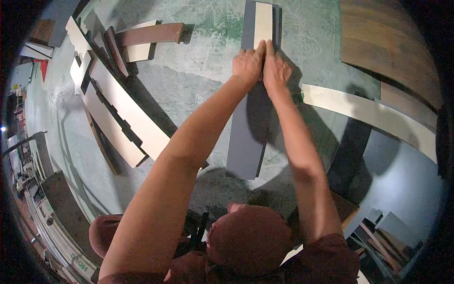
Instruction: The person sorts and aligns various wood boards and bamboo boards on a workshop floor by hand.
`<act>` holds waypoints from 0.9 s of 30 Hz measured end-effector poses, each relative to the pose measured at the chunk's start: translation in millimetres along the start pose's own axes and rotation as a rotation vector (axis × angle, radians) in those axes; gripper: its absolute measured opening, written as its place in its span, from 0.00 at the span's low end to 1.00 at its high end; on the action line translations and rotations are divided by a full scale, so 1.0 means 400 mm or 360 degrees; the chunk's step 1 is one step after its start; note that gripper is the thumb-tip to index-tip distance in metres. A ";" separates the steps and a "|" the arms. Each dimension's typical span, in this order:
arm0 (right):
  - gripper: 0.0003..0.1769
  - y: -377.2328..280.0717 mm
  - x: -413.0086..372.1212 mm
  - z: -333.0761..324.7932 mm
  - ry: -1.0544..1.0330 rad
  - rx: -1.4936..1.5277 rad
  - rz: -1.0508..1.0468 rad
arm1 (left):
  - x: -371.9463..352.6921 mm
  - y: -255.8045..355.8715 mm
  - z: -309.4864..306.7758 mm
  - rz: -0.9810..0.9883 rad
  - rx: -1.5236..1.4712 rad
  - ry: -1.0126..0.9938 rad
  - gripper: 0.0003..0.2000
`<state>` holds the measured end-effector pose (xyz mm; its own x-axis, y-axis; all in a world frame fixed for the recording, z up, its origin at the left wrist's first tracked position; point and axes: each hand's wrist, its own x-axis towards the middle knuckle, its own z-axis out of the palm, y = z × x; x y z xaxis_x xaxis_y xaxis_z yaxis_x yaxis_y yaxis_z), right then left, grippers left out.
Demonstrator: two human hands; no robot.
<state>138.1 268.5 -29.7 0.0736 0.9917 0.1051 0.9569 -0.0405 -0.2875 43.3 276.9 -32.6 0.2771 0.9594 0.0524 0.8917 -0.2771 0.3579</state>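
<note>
A long dark grey board (247,137) lies lengthwise on the green-grey floor in the upper middle, with a narrower cream strip (263,21) on top of its far part. My left hand (248,65) is closed on the near end of the cream strip from the left, index finger stretched along it. Beside it, almost touching, my right hand (276,70) is closed on the same end from the right, its index finger also pointing forward. The other fingers are curled, and the hands cover the strip's near end.
Cream boards (127,113) and a brown board (151,34) lie piled at the left. Another cream board (369,109) stretches across the right, near wood-pattern panels (383,38). Offcuts (378,241) lie at the lower right. My knee (250,239) is at the bottom middle.
</note>
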 end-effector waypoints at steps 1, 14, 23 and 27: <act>0.24 0.001 0.029 0.008 -0.0021 -0.0054 0.0019 | 0.026 0.000 -0.001 -0.0005 0.0001 0.0002 0.25; 0.28 -0.024 -0.035 -0.001 -0.0101 -0.0231 -0.0014 | -0.019 -0.002 -0.001 -0.0024 0.0159 -0.0104 0.25; 0.26 -0.044 -0.642 -0.054 -0.0311 0.0155 -0.0066 | -0.660 0.055 -0.076 0.0138 -0.0058 -0.0486 0.34; 0.33 -0.069 -0.858 -0.060 -0.0376 0.0151 -0.0083 | -0.871 0.053 -0.091 0.0152 -0.0207 -0.0582 0.35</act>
<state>93.1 -73.8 -34.8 -0.0536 0.9936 -0.0998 0.9264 0.0122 -0.3765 -47.5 -61.3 -9.4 0.4869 0.8410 -0.2357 0.8093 -0.3329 0.4840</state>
